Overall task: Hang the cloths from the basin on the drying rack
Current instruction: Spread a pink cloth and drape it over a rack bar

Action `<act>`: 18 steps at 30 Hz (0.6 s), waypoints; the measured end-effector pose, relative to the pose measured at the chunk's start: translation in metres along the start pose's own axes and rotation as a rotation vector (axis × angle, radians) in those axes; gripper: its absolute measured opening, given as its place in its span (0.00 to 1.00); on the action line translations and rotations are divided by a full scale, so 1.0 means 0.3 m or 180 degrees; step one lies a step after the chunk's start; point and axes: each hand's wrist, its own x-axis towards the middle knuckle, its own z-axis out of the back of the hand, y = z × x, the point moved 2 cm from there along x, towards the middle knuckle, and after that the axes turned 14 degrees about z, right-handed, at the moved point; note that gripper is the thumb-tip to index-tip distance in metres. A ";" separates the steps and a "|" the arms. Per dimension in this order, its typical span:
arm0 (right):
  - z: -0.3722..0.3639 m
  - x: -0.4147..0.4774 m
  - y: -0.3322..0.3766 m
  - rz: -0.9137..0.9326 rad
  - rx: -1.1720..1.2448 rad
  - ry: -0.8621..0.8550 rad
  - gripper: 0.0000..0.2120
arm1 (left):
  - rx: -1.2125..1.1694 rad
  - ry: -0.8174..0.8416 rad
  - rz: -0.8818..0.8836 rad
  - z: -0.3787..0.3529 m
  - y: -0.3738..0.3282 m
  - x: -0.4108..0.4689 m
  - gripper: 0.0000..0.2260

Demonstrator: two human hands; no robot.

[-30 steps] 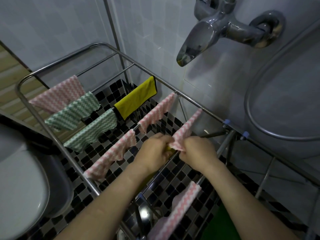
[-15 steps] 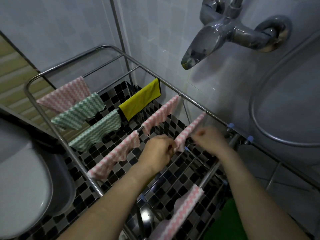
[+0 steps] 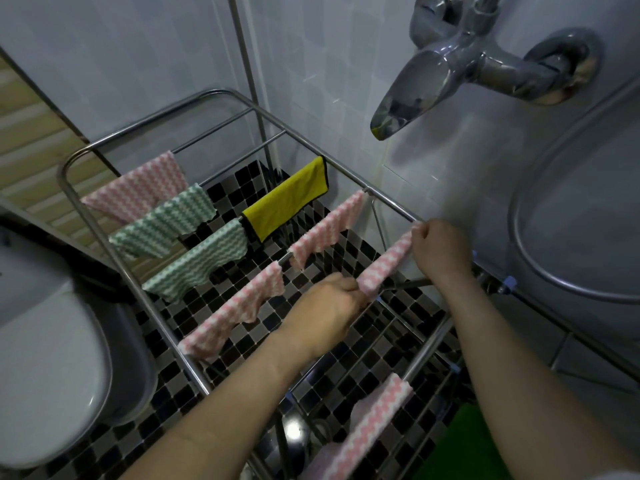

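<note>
A pink-and-white zigzag cloth [image 3: 389,262] lies stretched over a bar of the steel drying rack [image 3: 104,244]. My left hand [image 3: 329,306] pinches its near end. My right hand [image 3: 440,251] grips its far end close to the rack's right rail. Other cloths hang on the bars: a yellow one [image 3: 287,202], two green-striped ones [image 3: 166,223] [image 3: 201,261], and pink ones [image 3: 138,188] [image 3: 327,230] [image 3: 235,313]. A further pink cloth [image 3: 370,427] hangs on a lower bar near me. The basin is not in view.
A chrome tap [image 3: 426,77] juts out above the rack at the upper right, with a hose loop [image 3: 526,244] on the wall. A toilet [image 3: 45,375] stands to the left. Black-and-white mosaic floor [image 3: 346,368] lies below. Something green [image 3: 460,445] sits at the bottom right.
My hands started together at the cloth's near end. The right hand slid along the bar to the far end, spreading the pink cloth out. The left hand stayed at the near end.
</note>
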 end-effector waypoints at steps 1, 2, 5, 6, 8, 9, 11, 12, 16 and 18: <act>-0.001 -0.005 -0.002 0.0041 -0.0044 0.0003 0.16 | 0.0000 0.0082 0.0021 -0.007 0.001 -0.003 0.10; -0.002 -0.012 -0.004 0.0092 -0.0040 -0.0008 0.14 | -0.0022 0.0087 0.0051 -0.010 0.001 -0.007 0.09; 0.007 -0.039 0.010 0.0453 0.0230 -0.0129 0.09 | -0.0204 -0.0013 0.0443 -0.002 0.002 -0.018 0.11; 0.008 -0.049 0.020 0.0629 0.0305 -0.0082 0.09 | -0.0188 -0.0012 0.0562 -0.004 0.005 -0.020 0.13; -0.009 -0.068 0.038 0.0941 0.0322 0.0170 0.11 | -0.0116 0.0093 0.0697 -0.014 0.011 -0.025 0.16; -0.023 -0.076 0.044 0.1015 0.0307 0.0298 0.12 | -0.0121 0.0133 0.0715 -0.018 0.010 -0.026 0.17; -0.043 -0.089 0.049 0.0991 0.0346 0.0388 0.13 | -0.0173 0.0153 0.0728 -0.022 0.009 -0.029 0.17; -0.050 -0.090 0.049 0.0945 0.0367 0.0363 0.13 | -0.0183 0.0164 0.0740 -0.024 0.009 -0.028 0.16; -0.046 -0.095 0.062 0.0903 0.0171 0.0301 0.13 | -0.0281 0.0262 0.0771 -0.017 0.018 -0.034 0.18; -0.038 -0.107 0.078 0.0904 0.0065 0.0332 0.13 | -0.0327 0.0255 0.0813 -0.006 0.033 -0.063 0.19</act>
